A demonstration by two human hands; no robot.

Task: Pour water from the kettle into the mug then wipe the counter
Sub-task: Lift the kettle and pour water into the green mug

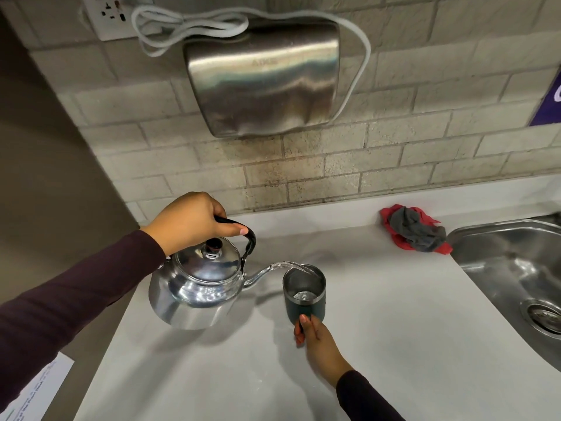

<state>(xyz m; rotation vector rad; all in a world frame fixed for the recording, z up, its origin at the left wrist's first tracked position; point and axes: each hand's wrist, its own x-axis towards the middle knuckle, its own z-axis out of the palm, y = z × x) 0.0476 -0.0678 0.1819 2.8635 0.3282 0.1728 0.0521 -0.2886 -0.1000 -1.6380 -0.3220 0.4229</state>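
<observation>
the left hand [194, 220] gripped the kettle [194, 290] by its handle, tilted above the counter [394, 329], water running into the mug [305, 299], which the right hand [315, 338] held on the counter.

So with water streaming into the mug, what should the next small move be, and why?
Probably keep the shiny steel kettle tilted a little longer: the stream lands inside the dark steel-rimmed mug, only a little water shows at its bottom, and the right hand steadies it.

Glossy metal kettle [194, 287], matt counter [394, 344]
</observation>
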